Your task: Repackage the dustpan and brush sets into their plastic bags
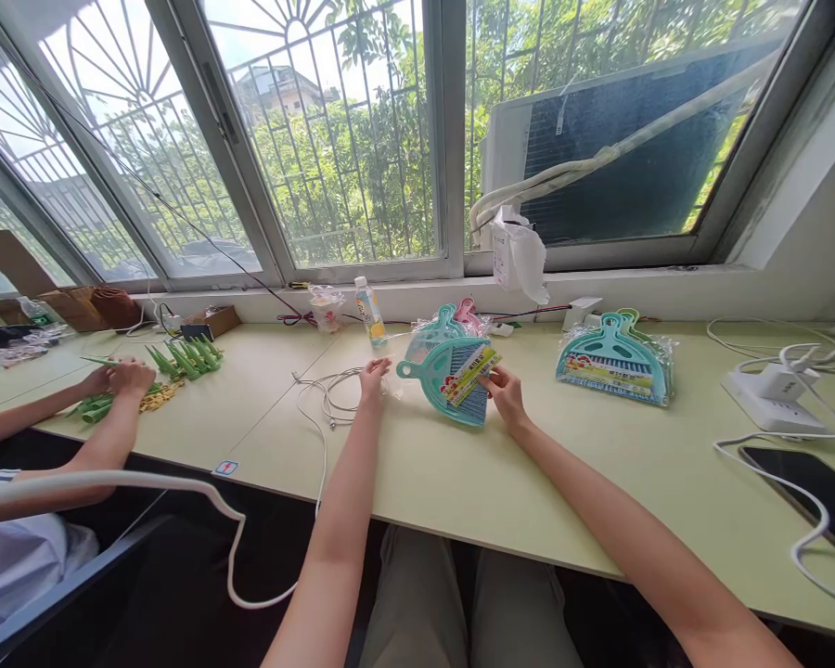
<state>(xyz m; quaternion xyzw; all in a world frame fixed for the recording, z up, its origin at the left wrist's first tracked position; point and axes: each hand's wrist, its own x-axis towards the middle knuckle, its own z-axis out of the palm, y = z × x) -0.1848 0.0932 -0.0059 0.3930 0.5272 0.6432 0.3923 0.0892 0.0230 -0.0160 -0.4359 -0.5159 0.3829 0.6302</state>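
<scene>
My right hand [507, 394] grips the dustpan [432, 378] by its label [468, 374] end; left hand [373, 380] near handle [408, 369], can't tell its grip.

Looks bright, daylit from the barred window [334, 148]; burns nearly white in the sky [240, 37] through it, spreads softly over the tabletop [452, 473] below it, falls into deep shadow farther down, stretches toward the edges.

Hands [507, 397] hold a teal dustpan set [435, 378] above the table [529, 492].
</scene>
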